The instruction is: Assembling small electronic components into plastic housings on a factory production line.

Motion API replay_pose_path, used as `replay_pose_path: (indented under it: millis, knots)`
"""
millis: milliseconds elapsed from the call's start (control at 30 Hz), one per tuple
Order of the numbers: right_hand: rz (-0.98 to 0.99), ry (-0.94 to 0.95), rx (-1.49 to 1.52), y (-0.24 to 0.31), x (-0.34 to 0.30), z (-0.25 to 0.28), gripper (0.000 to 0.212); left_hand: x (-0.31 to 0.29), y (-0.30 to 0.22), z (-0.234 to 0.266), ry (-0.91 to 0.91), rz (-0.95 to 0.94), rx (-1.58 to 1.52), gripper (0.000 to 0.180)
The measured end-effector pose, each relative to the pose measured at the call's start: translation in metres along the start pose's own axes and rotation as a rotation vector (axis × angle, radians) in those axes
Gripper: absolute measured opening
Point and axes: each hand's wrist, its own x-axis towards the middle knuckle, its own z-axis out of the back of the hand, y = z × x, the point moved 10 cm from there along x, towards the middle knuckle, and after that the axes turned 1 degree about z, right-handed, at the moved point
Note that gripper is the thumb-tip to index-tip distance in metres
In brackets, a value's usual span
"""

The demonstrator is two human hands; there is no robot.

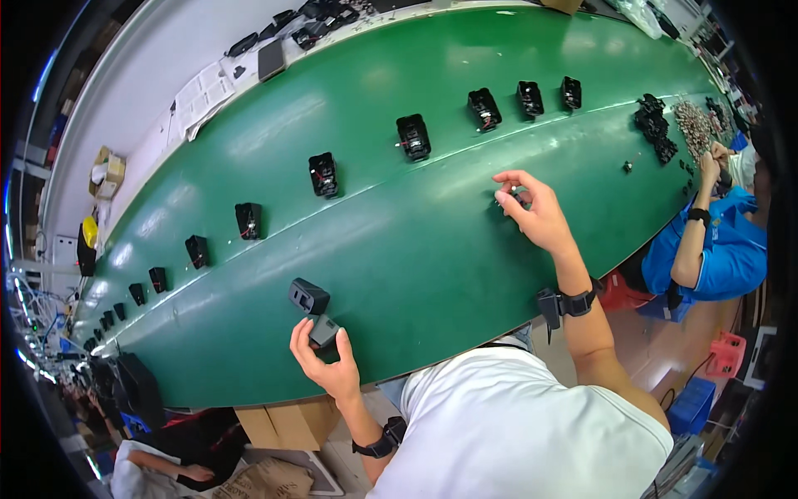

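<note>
My left hand [335, 371] grips a dark grey plastic housing [325, 329] between thumb and fingers, low over the near side of the green table. Just beyond it lies a second dark housing [308, 295] with slots in its end, close to or touching the first. Farther right, my right hand [536, 213] curls its fingers and thumb around a small black part [519, 200] with a whitish bit on it. The hand covers most of that part, so its kind is unclear.
Open black housings [413, 137] with wires inside stand in a long row across the green table [432, 224]. At the right are a black pile [655, 129], small pale pieces [692, 126] and a loose wired part [628, 166]. A co-worker in blue [706, 249] sits there.
</note>
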Motion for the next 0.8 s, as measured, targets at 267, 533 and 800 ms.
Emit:
replay_pose_path:
  millis: [267,533,800]
  knots:
    - [0.058,0.138,-0.175,0.013,-0.003,-0.014,0.032,0.004,-0.014,-0.027,0.110,0.209,-0.801,0.053]
    - [0.208,0.104,-0.391,0.039,0.000,-0.047,0.034,0.016,-0.051,-0.054,0.288,0.155,-0.749,0.037]
    - [0.366,0.157,-0.487,0.003,0.011,-0.020,0.029,0.010,-0.057,-0.093,0.344,0.063,-0.916,0.041]
